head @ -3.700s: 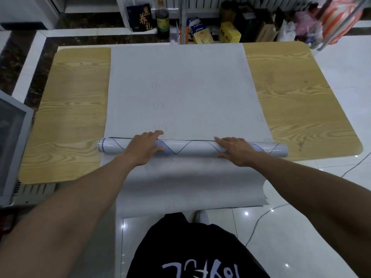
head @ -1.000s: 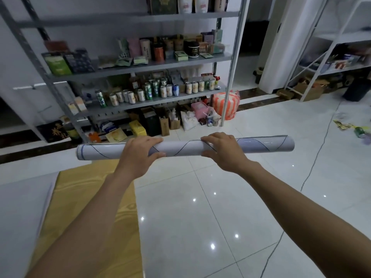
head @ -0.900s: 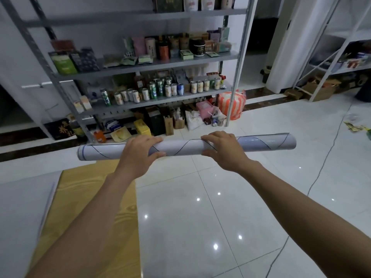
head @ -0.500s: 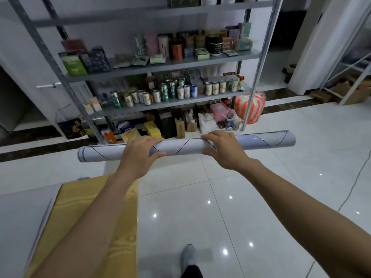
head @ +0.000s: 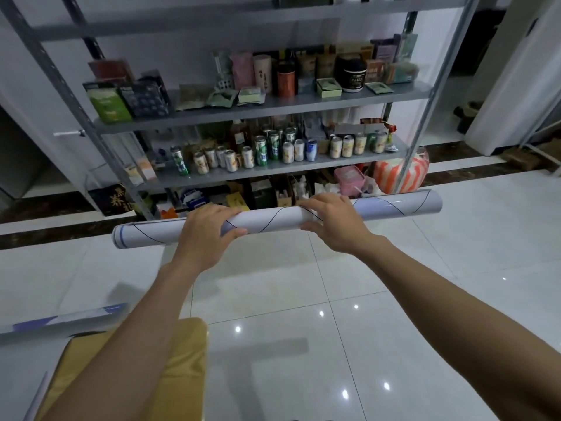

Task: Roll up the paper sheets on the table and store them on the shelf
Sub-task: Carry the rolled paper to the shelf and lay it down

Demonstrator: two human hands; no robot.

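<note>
— While I walk the rolled paper sheet point(head: 273, 218) toward the metal shelf rack point(head: 273, 107), it hangs level in the air in front of the rack's bottom tier, touching nothing on it.

— How are you holding it?

— Both hands grip it. My left hand point(head: 206, 229) wraps the tube on the side of the rack's left post, fingers over the top and thumb underneath. My right hand point(head: 334, 223) does the same toward the rack's right post. They sit either side of the middle, which I judge keeps the long tube balanced and stops the outer edge springing open.

— Why crosswise?

— It lies parallel to the rack's boards, so it should slide in lengthwise. The tier of cans point(head: 261, 151) and the tier of boxes above look crowded, so I can't tell which board has room.

— What's behind you?

— On the side away from the rack, the wooden table point(head: 182, 375) shows one corner, with another flat sheet point(head: 60, 320) on it. I'd call the job partly done.

— Any change from half a second ago?

— The rack fills more of the view and stands closer, and the table corner has dropped lower. My grip is the same. A few seconds back, this roll lay on the table under my palms.
</note>
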